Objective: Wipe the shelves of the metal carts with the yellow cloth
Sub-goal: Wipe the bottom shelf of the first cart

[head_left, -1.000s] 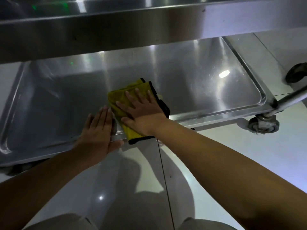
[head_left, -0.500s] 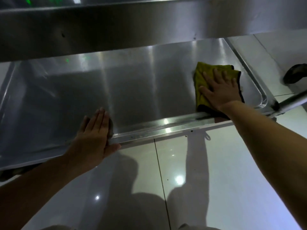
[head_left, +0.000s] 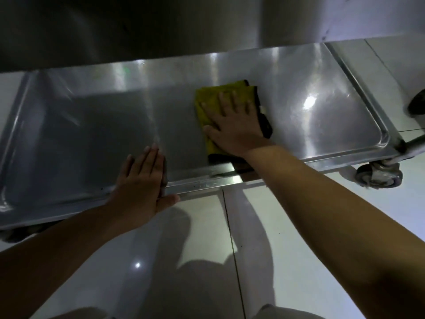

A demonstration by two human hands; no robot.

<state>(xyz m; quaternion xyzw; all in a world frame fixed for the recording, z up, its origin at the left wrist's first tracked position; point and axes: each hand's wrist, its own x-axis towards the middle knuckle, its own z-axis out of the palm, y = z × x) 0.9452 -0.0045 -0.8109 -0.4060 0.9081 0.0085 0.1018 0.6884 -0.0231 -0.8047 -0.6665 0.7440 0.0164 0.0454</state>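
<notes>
head view | close above – faces forward and down | lower cart shelf (head_left: pixel 92 125), tiled floor (head_left: pixel 299 203)

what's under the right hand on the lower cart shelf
A folded yellow cloth with dark edging lies flat under the right hand, on the lower steel cart shelf. The cloth's middle and the steel beneath it are covered.

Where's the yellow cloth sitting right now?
In the head view, the yellow cloth lies flat on the cart's lower shelf, right of centre near the front edge, pressed under the right hand.
</notes>
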